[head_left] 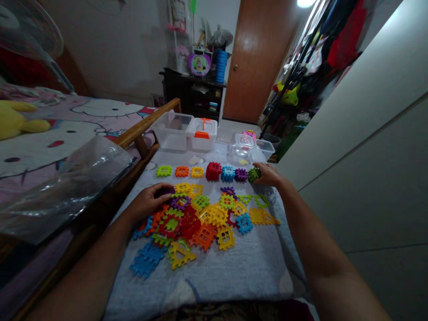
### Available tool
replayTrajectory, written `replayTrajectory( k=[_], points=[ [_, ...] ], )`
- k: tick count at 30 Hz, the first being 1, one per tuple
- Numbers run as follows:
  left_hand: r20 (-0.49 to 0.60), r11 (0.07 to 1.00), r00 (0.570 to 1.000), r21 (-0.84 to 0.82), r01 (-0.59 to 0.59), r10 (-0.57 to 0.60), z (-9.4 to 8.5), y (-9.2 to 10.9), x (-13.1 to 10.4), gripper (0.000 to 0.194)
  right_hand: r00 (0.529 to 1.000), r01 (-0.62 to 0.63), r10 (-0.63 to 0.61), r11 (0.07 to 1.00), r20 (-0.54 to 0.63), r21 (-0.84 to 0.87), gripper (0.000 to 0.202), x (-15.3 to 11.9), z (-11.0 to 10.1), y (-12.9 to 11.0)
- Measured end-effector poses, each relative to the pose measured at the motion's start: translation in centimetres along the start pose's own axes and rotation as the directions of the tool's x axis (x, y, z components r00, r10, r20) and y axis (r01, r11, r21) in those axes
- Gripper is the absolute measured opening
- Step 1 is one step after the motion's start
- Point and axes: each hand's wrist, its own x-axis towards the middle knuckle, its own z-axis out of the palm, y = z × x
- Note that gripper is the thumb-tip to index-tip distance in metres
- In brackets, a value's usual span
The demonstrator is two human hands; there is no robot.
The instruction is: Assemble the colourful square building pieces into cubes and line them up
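The right grip (pixel 266 174) grasps the green block (pixel 253 174) at the row's right end; the left grip (pixel 151 199) touches a purple piece (pixel 169 191), closure indeterminable. Across the counter (pixel 240 267) stand an open clear box (pixel 174 136) and a lidded, orange-latched box (pixel 202 141), contents indiscernible.

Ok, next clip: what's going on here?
A person is handling colourful plastic pieces on a cloth-covered table. The right hand holds green pieces at the right end of a single-colour row. The left hand rests at the left edge of a mixed pile, by a purple piece; whether it grips that is unclear. Clear boxes stand behind the row.
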Motion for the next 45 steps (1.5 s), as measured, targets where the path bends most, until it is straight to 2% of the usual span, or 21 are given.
replayTrajectory(
  k=[6,14,21,23,25,27,29,31,34,36,38,42,45],
  points=[
    [0.015,1.000,1.000,-0.015,0.009,-0.009,0.0,-0.3,0.1,0.064,1.000,0.028,-0.027,0.999,0.005,-0.043,0.084,0.4,0.1,-1.2],
    [0.008,1.000,1.000,-0.018,0.024,-0.024,0.0,0.2,0.0,0.067,0.999,0.016,-0.018,0.997,-0.027,-0.070,0.074,0.9,0.5,-1.1],
    [-0.005,1.000,1.000,-0.009,-0.012,0.012,-0.1,0.3,0.0,0.061,1.000,0.011,-0.012,0.999,-0.016,-0.052,0.084,0.7,0.1,-1.2],
    [-0.008,1.000,1.000,-0.010,-0.019,0.019,-0.1,0.3,0.0,0.060,0.997,0.005,-0.004,1.000,-0.071,0.009,0.089,0.1,-0.5,-1.0],
    [0.002,1.000,1.000,-0.008,-0.011,0.011,-0.1,0.3,0.0,0.060,0.982,0.014,0.011,0.992,-0.188,0.129,0.085,-0.8,-1.4,-0.6],
    [0.013,1.000,1.000,0.005,-0.001,0.001,-0.1,0.2,0.0,0.061,0.938,0.062,0.039,0.958,-0.343,0.278,0.076,-2.3,-2.2,-0.5],
    [0.013,1.000,1.000,0.023,0.000,0.000,-0.1,0.1,0.0,0.061,0.873,0.118,0.099,0.906,-0.477,0.406,0.066,-4.1,-2.7,-0.8],
    [0.009,1.000,1.000,0.031,0.001,-0.002,-0.1,0.1,0.0,0.061,0.835,0.144,0.175,0.846,-0.522,0.514,0.055,-6.0,-2.7,-1.9],
    [0.007,1.000,1.000,0.024,0.015,-0.016,0.0,0.3,-0.1,0.062,0.896,0.170,0.149,0.756,-0.419,0.632,0.038,-8.5,-1.8,-4.5],
    [0.009,1.000,1.000,0.004,0.020,-0.020,0.0,0.3,-0.2,0.062,0.942,0.189,0.037,0.764,-0.335,0.617,0.032,-9.8,-1.1,-6.6],
    [0.020,1.000,1.000,-0.021,0.017,-0.016,0.0,0.3,-0.2,0.063,0.953,0.233,-0.069,0.791,-0.295,0.566,0.028,-10.5,-0.4,-8.8],
    [0.016,0.999,1.000,-0.030,-0.009,0.009,0.0,0.0,-0.1,0.062,0.941,0.309,-0.194,0.823,-0.275,0.477,0.025,-10.9,1.1,-12.5],
    [0.012,0.999,0.999,-0.006,-0.034,0.034,-0.1,-0.1,-0.1,0.059,0.918,0.367,-0.248,0.831,-0.311,0.419,0.025,-10.5,2.5,-13.9]
  ],
)
